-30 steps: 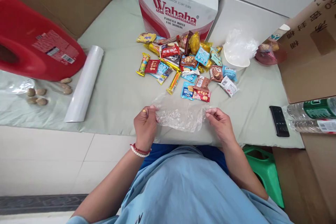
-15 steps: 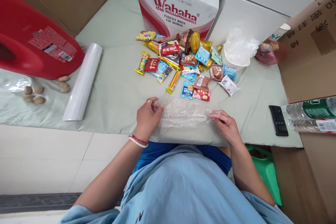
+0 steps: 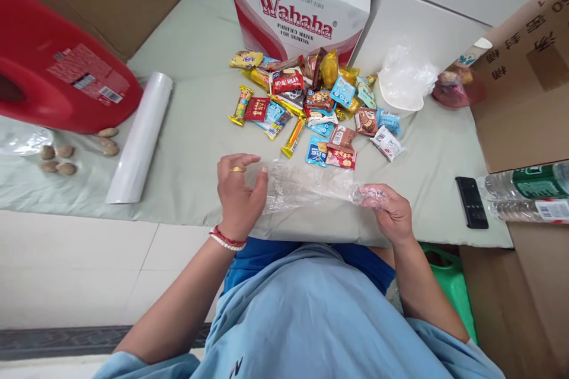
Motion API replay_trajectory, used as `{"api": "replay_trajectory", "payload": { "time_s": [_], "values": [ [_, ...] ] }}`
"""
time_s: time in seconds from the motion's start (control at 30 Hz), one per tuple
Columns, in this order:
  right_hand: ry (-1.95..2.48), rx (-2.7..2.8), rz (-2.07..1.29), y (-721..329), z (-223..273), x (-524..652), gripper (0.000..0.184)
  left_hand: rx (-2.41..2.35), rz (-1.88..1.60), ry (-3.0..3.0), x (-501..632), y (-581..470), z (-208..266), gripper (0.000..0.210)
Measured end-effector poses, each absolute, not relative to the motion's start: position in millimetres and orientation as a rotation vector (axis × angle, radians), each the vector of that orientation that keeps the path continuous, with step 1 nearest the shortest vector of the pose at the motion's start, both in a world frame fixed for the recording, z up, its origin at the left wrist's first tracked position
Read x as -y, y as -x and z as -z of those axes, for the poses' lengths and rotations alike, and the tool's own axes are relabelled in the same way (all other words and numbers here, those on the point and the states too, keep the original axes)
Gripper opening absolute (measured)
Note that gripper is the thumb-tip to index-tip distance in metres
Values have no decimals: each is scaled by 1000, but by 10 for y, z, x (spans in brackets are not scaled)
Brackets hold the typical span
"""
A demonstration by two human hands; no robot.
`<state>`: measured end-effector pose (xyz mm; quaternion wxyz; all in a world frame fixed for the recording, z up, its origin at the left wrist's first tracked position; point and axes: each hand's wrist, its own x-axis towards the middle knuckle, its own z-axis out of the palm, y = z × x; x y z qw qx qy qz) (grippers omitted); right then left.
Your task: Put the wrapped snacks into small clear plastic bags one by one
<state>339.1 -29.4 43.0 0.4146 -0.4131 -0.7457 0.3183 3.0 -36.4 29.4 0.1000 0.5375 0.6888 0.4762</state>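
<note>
A clear plastic bag [image 3: 306, 183] stretches crosswise over the cloth at the table's front edge. My right hand [image 3: 391, 207] holds its right end, with crinkled film covering the fingertips. At the other end is my left hand [image 3: 240, 192], wearing a gold ring; its thumb and curled fingers stand apart beside the film, and I see nothing gripped in them. Just beyond the bag lies a heap of small wrapped snacks [image 3: 287, 82]. Nearest to the film are a blue packet [image 3: 317, 150] and a red packet [image 3: 341, 159].
A white plastic roll [image 3: 140, 139] and several brown nuts [image 3: 66, 151] lie at left by a red jug [image 3: 66, 71]. Behind the snacks stands a Wahaha carton [image 3: 297, 12]. At right are a white bowl [image 3: 395, 100], a black phone [image 3: 472, 202] and two bottles [image 3: 528, 183].
My left hand has moved left and its fingers have come apart from the bag's edge. My right hand has shifted slightly right, with more film over its fingers.
</note>
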Motion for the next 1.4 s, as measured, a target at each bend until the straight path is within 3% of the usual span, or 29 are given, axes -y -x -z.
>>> {"api": "replay_trajectory", "payload": {
  "time_s": [0.1, 0.23, 0.43, 0.83, 0.97, 1.1, 1.27, 1.4],
  "values": [
    [935, 1993, -813, -3319, -498, 271, 29, -1752, -1348, -1886, 111, -102, -566, 24],
    [795, 2122, -810, -3223, -662, 219, 29, -1249, -961, -2033, -365, -374, -826, 43],
    [761, 2184, -782, -3247, -870, 192, 30, -851, -350, -1881, -562, -699, -792, 34],
    [823, 1980, -985, -3760, -814, 77, 28, -1007, -1054, -1024, 351, -76, -665, 35],
    [1017, 1934, -857, -3802, -692, -202, 18, -1139, -1203, -880, 430, -64, -660, 39],
    [1301, 1633, -621, -3737, -528, -376, 13, -1305, -1208, -954, 362, -148, -612, 36],
    [1324, 1531, -793, -3617, -387, -374, 14, -1549, -1097, -1253, 131, -326, -403, 27],
    [1253, 1510, -898, -3625, -424, -318, 14, -1583, -965, -1256, -197, -584, -268, 37]
  ]
}}
